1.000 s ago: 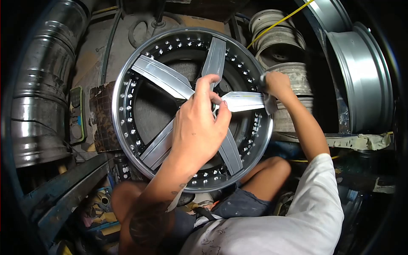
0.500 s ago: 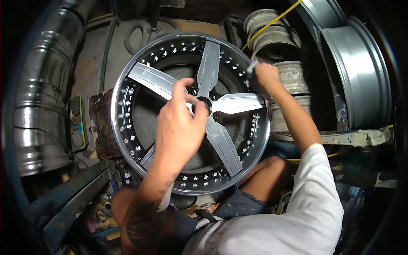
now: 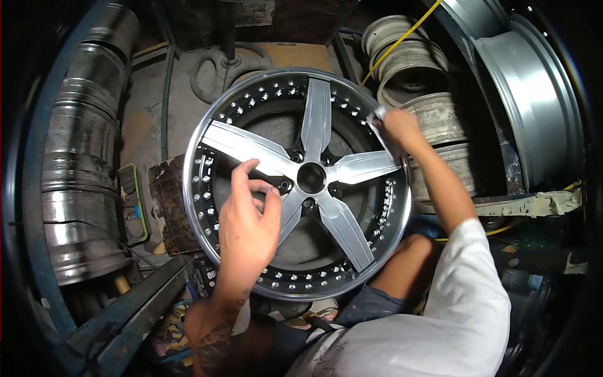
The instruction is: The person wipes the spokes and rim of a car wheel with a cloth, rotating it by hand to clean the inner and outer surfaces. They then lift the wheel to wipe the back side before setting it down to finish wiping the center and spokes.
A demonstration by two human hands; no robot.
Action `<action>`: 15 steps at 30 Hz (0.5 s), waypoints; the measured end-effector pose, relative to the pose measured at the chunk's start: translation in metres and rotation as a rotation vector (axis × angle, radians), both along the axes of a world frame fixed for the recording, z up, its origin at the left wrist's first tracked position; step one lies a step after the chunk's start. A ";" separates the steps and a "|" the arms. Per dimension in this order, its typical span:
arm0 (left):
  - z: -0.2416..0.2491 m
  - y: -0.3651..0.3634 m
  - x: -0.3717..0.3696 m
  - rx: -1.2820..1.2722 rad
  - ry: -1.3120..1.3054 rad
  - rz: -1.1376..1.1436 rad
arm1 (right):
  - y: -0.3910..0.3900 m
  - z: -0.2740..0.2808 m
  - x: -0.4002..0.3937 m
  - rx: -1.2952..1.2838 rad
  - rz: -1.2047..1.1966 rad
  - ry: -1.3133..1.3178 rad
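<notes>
A large five-spoke wheel (image 3: 317, 113) with a polished lip and rows of shiny bolts lies face up in front of me. Its round centre hole shows between the spokes. Over the wheel's left part, my left hand (image 3: 249, 217) hovers with its fingers bent and apart, holding nothing. My right hand (image 3: 401, 129) is closed on a pale cloth (image 3: 379, 117) at the wheel's upper right rim. Most of the cloth is hidden behind my fingers.
Shiny metal barrels (image 3: 85, 169) line the left side. Dull used rims (image 3: 433, 116) stack behind my right hand, and a large silver rim (image 3: 534, 100) stands farther right. A yellow hose (image 3: 402, 41) crosses the upper right. A green-edged case (image 3: 133, 204) lies at the left.
The wheel appears lower and farther right in view, along with its surroundings. My left hand has moved off the wheel's centre toward the lower left. My right hand stays at the rim with the cloth.
</notes>
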State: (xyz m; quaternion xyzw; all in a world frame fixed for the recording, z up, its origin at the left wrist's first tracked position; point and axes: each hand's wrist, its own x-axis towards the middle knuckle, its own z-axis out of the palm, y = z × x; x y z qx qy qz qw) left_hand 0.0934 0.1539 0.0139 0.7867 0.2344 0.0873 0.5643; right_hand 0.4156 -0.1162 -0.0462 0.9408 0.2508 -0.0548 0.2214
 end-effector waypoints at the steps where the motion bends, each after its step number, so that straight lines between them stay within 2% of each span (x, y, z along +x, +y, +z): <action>1: -0.001 -0.003 0.001 -0.009 -0.001 0.002 | 0.031 -0.008 0.020 -0.060 0.100 -0.072; 3: -0.007 -0.009 0.006 0.006 -0.052 -0.016 | 0.093 -0.017 0.040 -0.150 0.208 -0.131; 4: -0.006 -0.011 0.009 0.002 -0.051 -0.026 | 0.124 -0.024 0.045 -0.073 0.153 -0.123; 5: -0.004 -0.012 0.013 -0.018 -0.046 -0.030 | 0.144 -0.030 0.042 -0.094 0.168 -0.240; 6: -0.002 -0.012 0.017 -0.029 -0.057 -0.024 | 0.150 -0.022 0.032 -0.155 0.218 -0.235; 8: -0.001 -0.015 0.020 -0.063 -0.067 -0.020 | 0.113 -0.036 0.036 0.222 0.183 -0.251; 9: -0.002 -0.013 0.020 -0.063 -0.076 -0.030 | 0.089 -0.032 0.032 0.287 0.113 -0.184; 11: -0.004 -0.009 0.016 -0.072 -0.068 -0.032 | 0.049 -0.014 0.013 0.200 -0.140 -0.068; 13: -0.005 -0.004 0.011 -0.062 -0.059 -0.030 | -0.005 -0.017 -0.004 0.188 -0.254 -0.004; 15: -0.004 0.001 0.006 -0.033 -0.048 -0.020 | -0.026 -0.001 -0.040 0.122 -0.298 0.030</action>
